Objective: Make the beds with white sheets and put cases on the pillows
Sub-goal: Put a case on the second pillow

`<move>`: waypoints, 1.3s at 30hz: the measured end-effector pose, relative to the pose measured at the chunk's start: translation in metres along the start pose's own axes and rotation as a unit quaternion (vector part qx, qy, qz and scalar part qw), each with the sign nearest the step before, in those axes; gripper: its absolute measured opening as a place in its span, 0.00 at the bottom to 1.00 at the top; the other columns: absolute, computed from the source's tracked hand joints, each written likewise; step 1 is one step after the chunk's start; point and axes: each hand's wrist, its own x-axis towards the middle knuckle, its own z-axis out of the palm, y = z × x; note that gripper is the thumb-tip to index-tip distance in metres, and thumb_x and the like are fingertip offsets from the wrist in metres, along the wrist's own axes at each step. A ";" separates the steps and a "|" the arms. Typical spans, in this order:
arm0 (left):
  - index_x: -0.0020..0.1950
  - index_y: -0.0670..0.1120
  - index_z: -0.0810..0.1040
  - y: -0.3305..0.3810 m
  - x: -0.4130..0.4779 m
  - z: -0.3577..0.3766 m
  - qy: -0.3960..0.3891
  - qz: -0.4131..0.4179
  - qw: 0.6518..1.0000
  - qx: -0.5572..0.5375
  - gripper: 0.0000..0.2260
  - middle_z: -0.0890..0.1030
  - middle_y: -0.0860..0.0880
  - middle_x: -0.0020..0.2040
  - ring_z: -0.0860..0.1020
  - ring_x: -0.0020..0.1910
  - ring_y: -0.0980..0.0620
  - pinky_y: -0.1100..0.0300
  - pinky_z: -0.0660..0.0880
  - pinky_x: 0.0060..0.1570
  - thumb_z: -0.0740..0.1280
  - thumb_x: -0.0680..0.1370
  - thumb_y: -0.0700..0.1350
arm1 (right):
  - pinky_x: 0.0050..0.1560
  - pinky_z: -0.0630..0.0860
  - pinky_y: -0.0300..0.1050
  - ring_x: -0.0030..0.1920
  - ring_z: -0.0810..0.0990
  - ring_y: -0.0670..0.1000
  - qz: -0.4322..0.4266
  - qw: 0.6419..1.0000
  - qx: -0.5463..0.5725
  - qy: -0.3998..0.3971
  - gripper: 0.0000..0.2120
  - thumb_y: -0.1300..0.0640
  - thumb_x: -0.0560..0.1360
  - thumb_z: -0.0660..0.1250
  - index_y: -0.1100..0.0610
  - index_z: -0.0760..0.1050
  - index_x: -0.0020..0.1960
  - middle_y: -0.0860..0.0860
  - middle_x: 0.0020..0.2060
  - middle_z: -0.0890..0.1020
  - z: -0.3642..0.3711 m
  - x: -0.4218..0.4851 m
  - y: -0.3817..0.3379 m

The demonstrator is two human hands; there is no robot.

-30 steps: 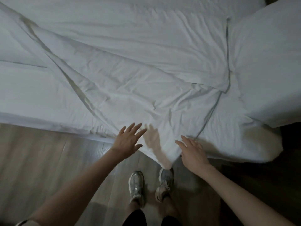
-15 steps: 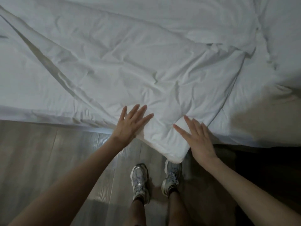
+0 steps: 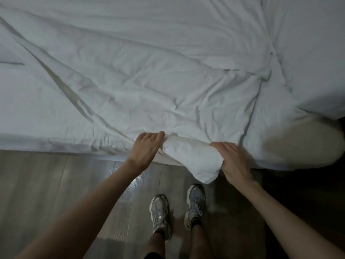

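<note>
Crumpled white fabric sheet (image 3: 194, 161) corner hanging off the bed (image 3: 46, 144) edge; left hand (image 3: 146, 146) and right hand (image 3: 234, 161) each gripping it.

1. No text, label, brand, number or sign can be read anywhere in the view.
2. The white sheet (image 3: 149, 81) is plain cloth with no legible print.
3. The sneakers (image 3: 160, 215) are too dim and blurred to make out any logo.
</note>
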 end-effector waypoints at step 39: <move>0.78 0.55 0.53 0.076 0.453 -0.168 0.070 -0.114 0.965 -0.227 0.24 0.51 0.50 0.79 0.49 0.78 0.48 0.50 0.57 0.73 0.56 0.83 0.46 | 0.67 0.60 0.50 0.71 0.64 0.61 0.286 0.927 0.183 0.161 0.26 0.52 0.81 0.59 0.54 0.58 0.76 0.58 0.72 0.68 -0.258 0.386 0.214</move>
